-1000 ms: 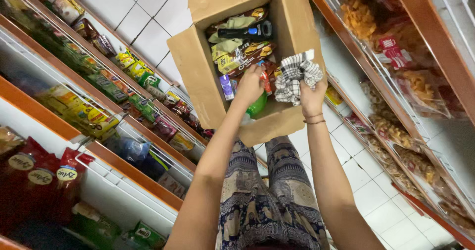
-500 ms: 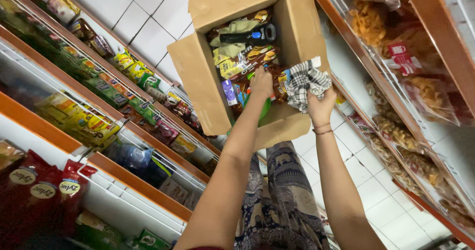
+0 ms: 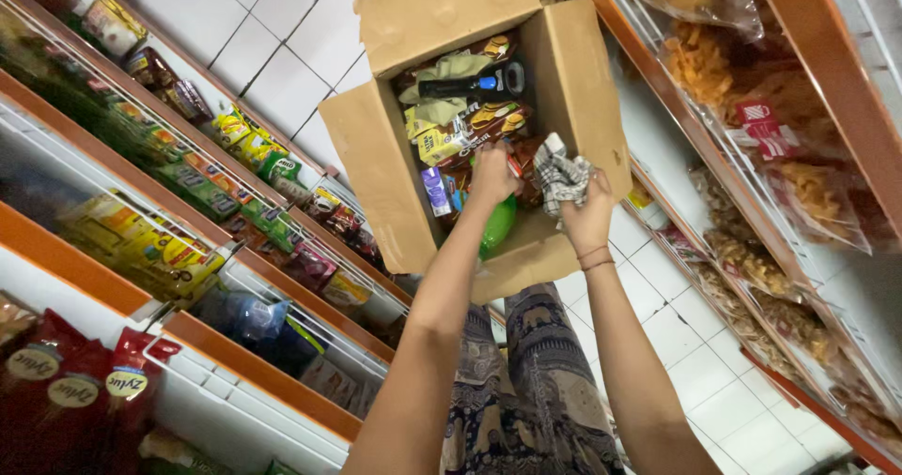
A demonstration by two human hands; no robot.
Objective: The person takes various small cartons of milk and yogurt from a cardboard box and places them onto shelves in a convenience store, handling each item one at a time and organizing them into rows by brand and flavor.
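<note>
An open cardboard box [image 3: 376,170] stands on the tiled floor, packed with several snack packets, a dark bottle [image 3: 470,85] and a green item [image 3: 498,226]. My left hand [image 3: 490,176] reaches down inside the box among the packets; whether it grips one I cannot tell. My right hand [image 3: 587,217] is at the box's right side, closed around a crumpled black-and-white checkered cloth [image 3: 561,174]. Thin bracelets circle my right wrist.
Orange-edged wire shelves [image 3: 235,287] with packets and jars line the left side. Another shelf rack [image 3: 780,202] with bagged snacks runs along the right. White floor tiles [image 3: 695,343] lie between them. Patterned trousers [image 3: 536,381] show below the box.
My left hand has pushed deeper into the box among the packets. The right hand with the cloth has shifted slightly toward the box's right flap.
</note>
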